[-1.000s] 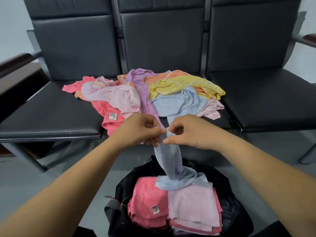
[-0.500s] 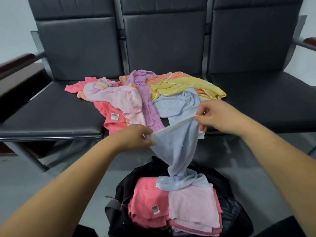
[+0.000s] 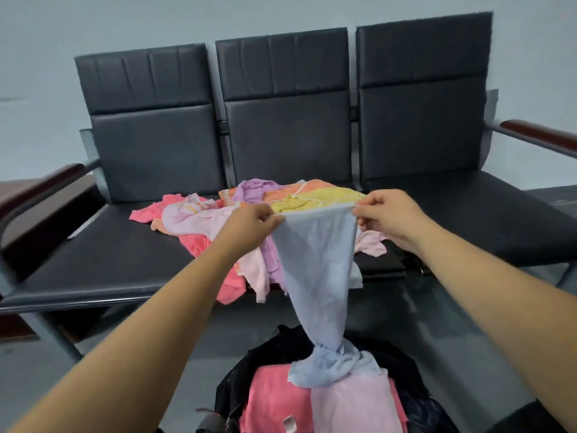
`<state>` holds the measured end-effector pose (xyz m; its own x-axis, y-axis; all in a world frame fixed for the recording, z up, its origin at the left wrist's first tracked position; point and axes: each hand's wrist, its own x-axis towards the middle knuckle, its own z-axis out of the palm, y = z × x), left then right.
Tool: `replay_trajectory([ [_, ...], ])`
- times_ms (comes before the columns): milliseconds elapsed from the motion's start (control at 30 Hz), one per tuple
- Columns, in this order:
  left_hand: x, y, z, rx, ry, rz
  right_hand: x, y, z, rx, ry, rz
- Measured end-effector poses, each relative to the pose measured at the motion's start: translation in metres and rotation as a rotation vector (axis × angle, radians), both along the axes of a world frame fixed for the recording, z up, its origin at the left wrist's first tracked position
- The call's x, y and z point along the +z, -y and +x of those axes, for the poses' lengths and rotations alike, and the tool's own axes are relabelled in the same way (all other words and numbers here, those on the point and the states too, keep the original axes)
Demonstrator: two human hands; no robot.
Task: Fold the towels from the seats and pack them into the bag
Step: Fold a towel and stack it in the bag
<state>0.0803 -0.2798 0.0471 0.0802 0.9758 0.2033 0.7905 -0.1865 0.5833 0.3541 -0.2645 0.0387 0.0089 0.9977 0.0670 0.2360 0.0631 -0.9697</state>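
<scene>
A light blue towel [image 3: 315,276] hangs stretched between my hands. My left hand [image 3: 249,226] pinches its top left corner and my right hand [image 3: 390,217] pinches its top right corner. The towel narrows downward, and its bunched lower end rests on folded towels in the black bag [image 3: 281,348] at the bottom. A folded pink towel [image 3: 274,398] and a folded pale pink towel [image 3: 356,404] lie in the bag. Behind my hands, a heap of loose towels [image 3: 193,214] in pink, purple, orange and yellow covers the middle seat.
Three joined black padded seats [image 3: 109,254] stand against a pale wall, with wooden armrests [image 3: 537,135] at both ends. The right seat [image 3: 499,220] holds nothing. Grey floor [image 3: 406,314] lies between the seats and the bag.
My hands have risen and drawn apart along the blue towel's top edge, spreading it. The view has tilted up, showing the whole seat backs.
</scene>
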Motion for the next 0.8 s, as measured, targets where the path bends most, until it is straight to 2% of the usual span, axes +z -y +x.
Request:
replay_trajectory([
  [67, 0.045, -0.012, 0.006, 0.027, -0.078, 0.017, 0.047, -0.006, 0.0, 0.025, 0.026, 0.037],
  [100, 0.071, -0.014, 0.008, 0.0, -0.043, 0.033, 0.074, -0.007, 0.0, 0.037, 0.016, 0.077],
  [167, 0.124, -0.008, 0.01, -0.159, 0.245, 0.04, 0.129, -0.001, 0.002, 0.104, -0.135, 0.159],
  [233, 0.173, 0.005, 0.007, -0.371, 0.631, -0.045, 0.175, 0.012, 0.009, 0.311, -0.395, 0.192],
  [267, 0.19, 0.008, 0.004, -0.434, 0.718, -0.09, 0.191, 0.019, 0.014, 0.435, -0.499, 0.168],
  [300, 0.203, 0.01, 0.001, -0.428, 0.673, -0.1, 0.199, 0.023, 0.016, 0.529, -0.529, 0.122],
  [333, 0.21, 0.011, -0.001, -0.351, 0.491, -0.08, 0.201, 0.026, 0.016, 0.561, -0.442, 0.082],
  [367, 0.212, 0.012, -0.004, -0.248, 0.26, -0.048, 0.198, 0.026, 0.012, 0.524, -0.263, 0.059],
  [400, 0.212, 0.013, -0.006, -0.178, 0.114, -0.029, 0.193, 0.024, 0.009, 0.419, -0.059, 0.062],
  [433, 0.212, 0.014, -0.007, -0.148, 0.093, -0.023, 0.189, 0.022, 0.005, 0.277, 0.054, 0.086],
  [467, 0.211, 0.016, -0.008, -0.139, 0.147, -0.009, 0.188, 0.02, 0.002, 0.152, 0.057, 0.122],
  [533, 0.21, 0.022, -0.007, -0.128, 0.221, 0.081, 0.193, 0.021, -0.002, 0.049, -0.069, 0.212],
  [633, 0.209, 0.025, -0.007, -0.042, 0.217, 0.274, 0.203, 0.023, -0.006, 0.057, -0.16, 0.3],
  [800, 0.208, 0.03, -0.017, 0.01, 0.231, 0.376, 0.206, 0.031, -0.014, 0.069, 0.031, 0.316],
])
